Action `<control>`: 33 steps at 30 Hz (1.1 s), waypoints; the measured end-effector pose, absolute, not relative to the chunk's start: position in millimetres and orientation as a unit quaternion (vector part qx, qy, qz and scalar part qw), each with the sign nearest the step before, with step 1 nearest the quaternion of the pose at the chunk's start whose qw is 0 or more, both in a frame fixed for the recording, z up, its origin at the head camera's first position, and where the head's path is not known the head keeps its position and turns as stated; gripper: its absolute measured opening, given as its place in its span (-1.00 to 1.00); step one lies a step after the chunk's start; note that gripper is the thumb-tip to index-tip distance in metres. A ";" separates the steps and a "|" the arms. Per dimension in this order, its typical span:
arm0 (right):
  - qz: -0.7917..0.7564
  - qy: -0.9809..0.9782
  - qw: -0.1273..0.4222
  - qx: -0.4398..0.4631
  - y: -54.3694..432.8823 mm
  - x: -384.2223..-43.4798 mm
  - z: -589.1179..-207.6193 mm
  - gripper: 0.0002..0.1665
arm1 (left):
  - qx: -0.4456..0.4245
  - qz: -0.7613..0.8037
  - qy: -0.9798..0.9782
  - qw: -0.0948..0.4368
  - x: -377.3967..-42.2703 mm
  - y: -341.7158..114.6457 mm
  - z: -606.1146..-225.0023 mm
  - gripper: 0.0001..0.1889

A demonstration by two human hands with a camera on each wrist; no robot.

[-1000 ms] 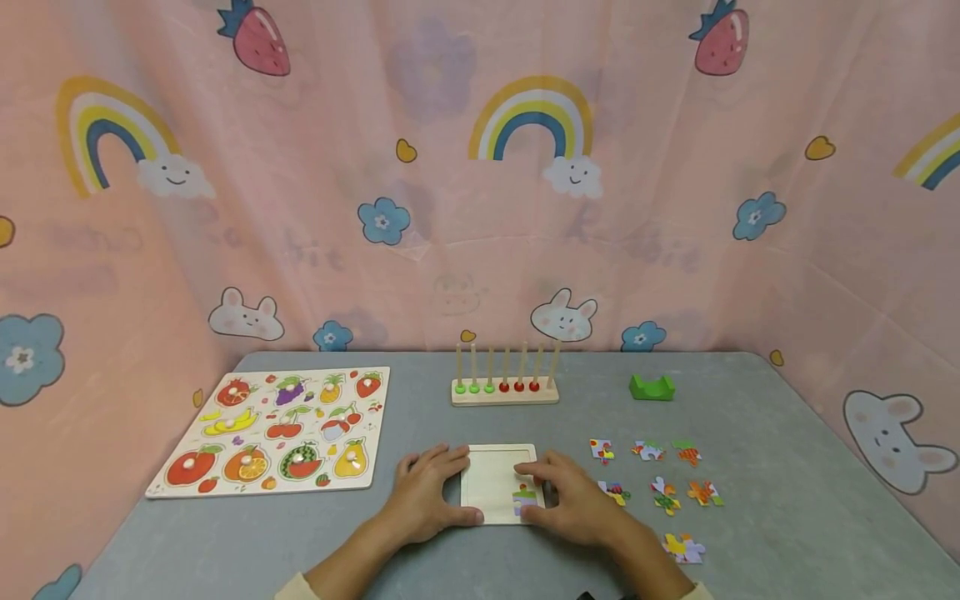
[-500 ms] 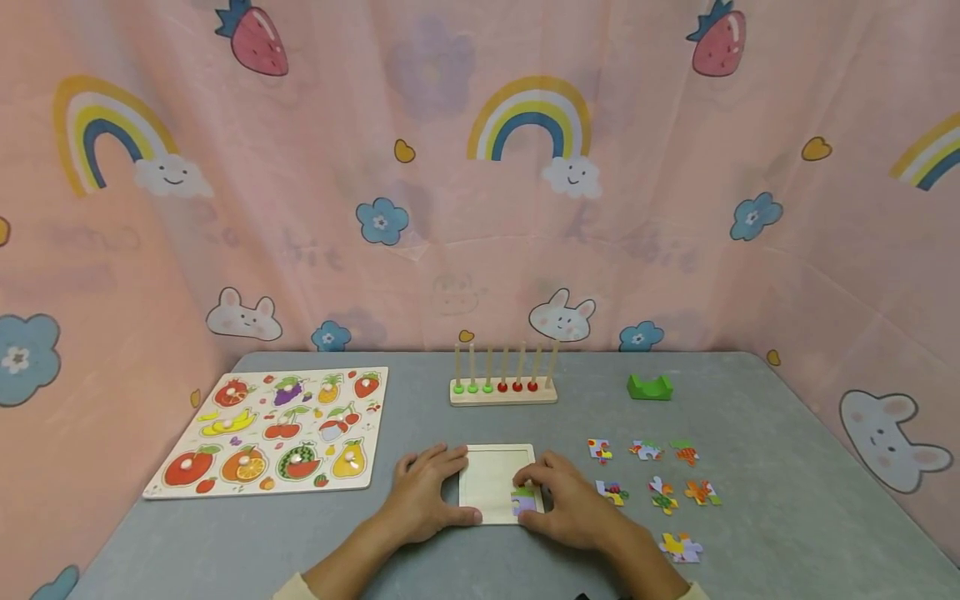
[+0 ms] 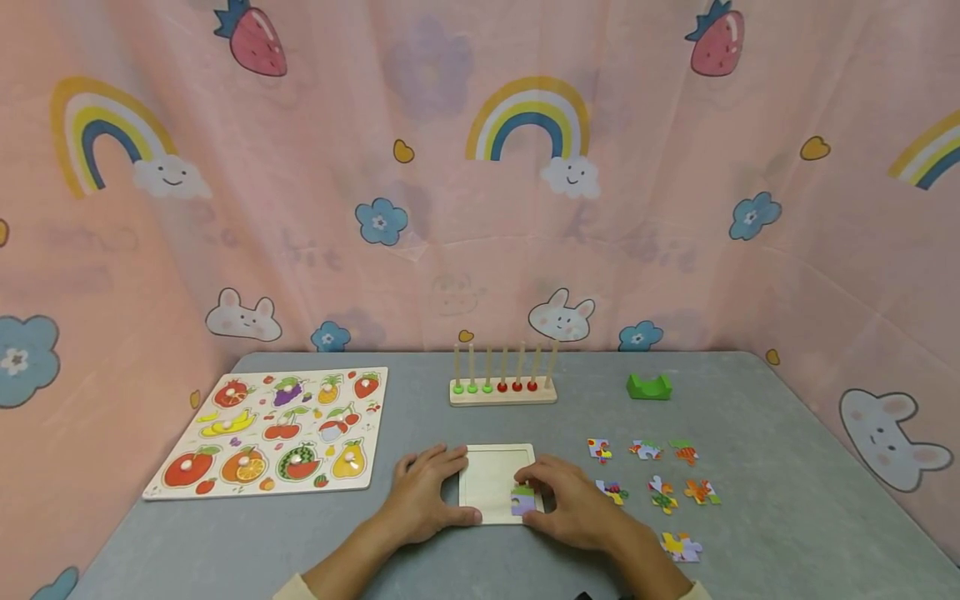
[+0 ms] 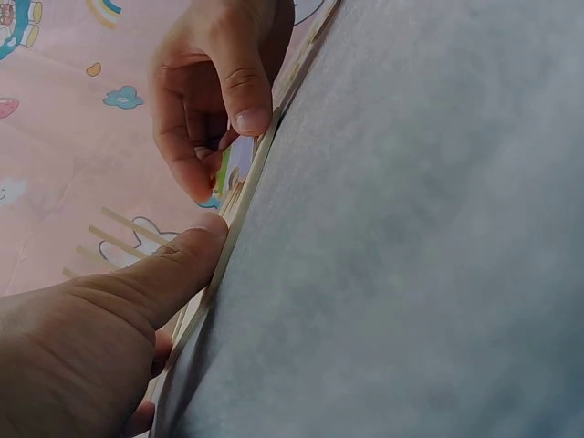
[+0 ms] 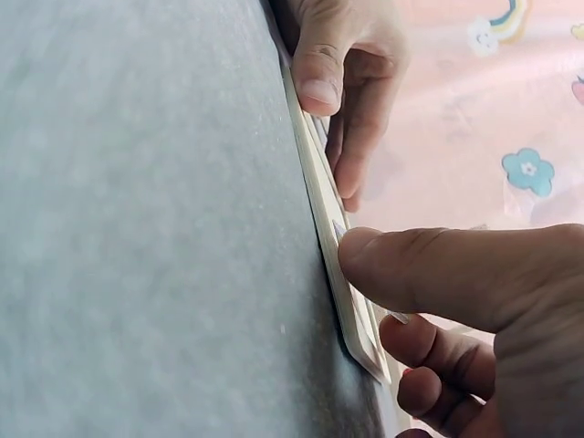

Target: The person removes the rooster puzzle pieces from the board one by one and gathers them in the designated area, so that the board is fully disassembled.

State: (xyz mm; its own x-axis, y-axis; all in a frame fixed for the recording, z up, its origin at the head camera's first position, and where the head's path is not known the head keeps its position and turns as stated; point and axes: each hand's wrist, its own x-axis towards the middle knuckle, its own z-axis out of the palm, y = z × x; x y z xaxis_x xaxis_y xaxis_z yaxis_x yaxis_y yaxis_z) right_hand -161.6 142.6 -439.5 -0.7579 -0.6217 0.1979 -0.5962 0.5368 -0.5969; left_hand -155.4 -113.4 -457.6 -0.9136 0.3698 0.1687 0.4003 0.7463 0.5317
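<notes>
A square wooden puzzle tray (image 3: 483, 471) lies near the middle front of the table. One purple and green jigsaw piece (image 3: 522, 502) sits in its front right corner. My left hand (image 3: 426, 500) steadies the tray's left side, thumb on the front rim and fingers along the far left edge. With thumb and curled index finger, my right hand (image 3: 573, 504) holds the jigsaw piece at the corner. In the left wrist view, the left thumb (image 4: 187, 260) presses on the rim. The right thumb (image 5: 392, 265) lies over the tray's edge in the right wrist view.
Several loose jigsaw pieces (image 3: 663, 493) lie in rows right of the tray. A fruit peg puzzle board (image 3: 266, 492) lies at left. Behind stand a wooden bead counter (image 3: 504, 398) with red and green beads and a green block (image 3: 649, 388). A patterned pink curtain hangs beyond.
The right thumb and index finger have shifted slightly at the tray's corner, and the jigsaw piece now sits straighter there. The left hand keeps its place.
</notes>
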 end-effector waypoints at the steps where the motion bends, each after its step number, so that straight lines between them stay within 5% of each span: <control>1: -0.333 0.876 0.020 -0.348 142.8 -161.8 -439.5 -0.60 | -0.206 -0.289 -0.934 0.026 -155.5 -113.4 -457.5 -0.19; 13: -0.348 0.872 0.026 -0.345 144.9 -162.2 -433.8 -0.58 | -0.204 -0.283 -0.937 0.030 -156.6 -113.8 -456.9 -0.19; 33: -0.375 0.836 -0.050 -0.398 182.0 -145.7 -395.8 -0.50 | -0.212 -0.296 -0.931 0.035 -155.1 -114.1 -459.2 -0.18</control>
State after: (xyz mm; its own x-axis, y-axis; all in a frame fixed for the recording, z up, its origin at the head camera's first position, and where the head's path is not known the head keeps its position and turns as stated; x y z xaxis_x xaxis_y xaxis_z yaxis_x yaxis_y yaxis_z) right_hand -145.7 182.0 -395.8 -0.6779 -0.6278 0.3825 -0.7032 0.4020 -0.5864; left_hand -155.1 -114.1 -459.2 -0.9076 0.3735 0.1916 0.4156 0.7348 0.5361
